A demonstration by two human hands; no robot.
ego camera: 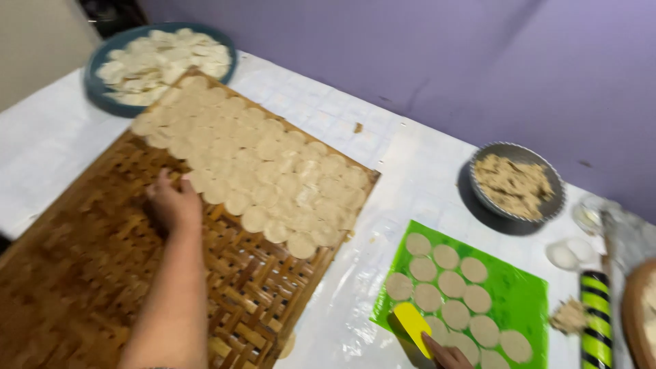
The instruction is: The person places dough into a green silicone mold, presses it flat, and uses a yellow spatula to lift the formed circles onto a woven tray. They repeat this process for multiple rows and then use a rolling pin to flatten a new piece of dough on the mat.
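Note:
My left hand (174,201) rests on a large woven bamboo tray (82,273), fingers curled at the edge of the many round flat dough discs (266,171) laid out on it; whether it pinches one I cannot tell. At the bottom right, my right hand (447,355) holds a yellow scraper (413,326) against a green mat (523,294) covered with several cut dough rounds (444,283).
A blue bowl (96,85) of dough discs stands at the far left. A metal bowl (516,183) of crumbly filling sits by the purple wall. A green-and-black striped rolling pin (596,314), a small white round piece (562,256) and a wooden board edge (639,314) lie at the right.

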